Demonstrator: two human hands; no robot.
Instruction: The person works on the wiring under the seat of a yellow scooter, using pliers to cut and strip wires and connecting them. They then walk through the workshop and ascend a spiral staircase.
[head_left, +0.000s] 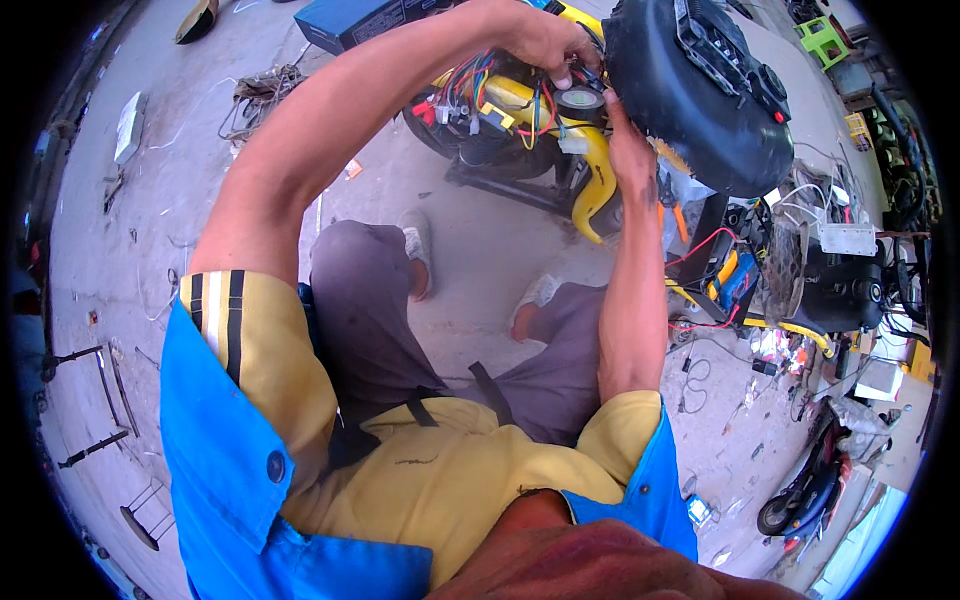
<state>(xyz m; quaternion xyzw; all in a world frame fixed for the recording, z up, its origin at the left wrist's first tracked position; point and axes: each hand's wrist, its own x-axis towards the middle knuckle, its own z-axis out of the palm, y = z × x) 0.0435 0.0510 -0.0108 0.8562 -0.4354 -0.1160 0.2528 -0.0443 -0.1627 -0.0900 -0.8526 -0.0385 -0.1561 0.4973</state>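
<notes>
In the head view, the round black roll [580,101] lies by the yellow frame [598,180] between the left hand [543,40] and right hand [630,148], whose fingers' grip I cannot tell; best steady it, keeping coloured wires [467,88] clear.

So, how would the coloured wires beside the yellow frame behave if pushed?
The coloured wires would probably flop, being thin and loosely curved. They might tangle, since several cross. The small yellow connector among them could shift along.

I see a repair workshop: wires [468,80] beside my left grip [548,40], a scooter [812,497] and littered floor [735,440] to its right.
</notes>
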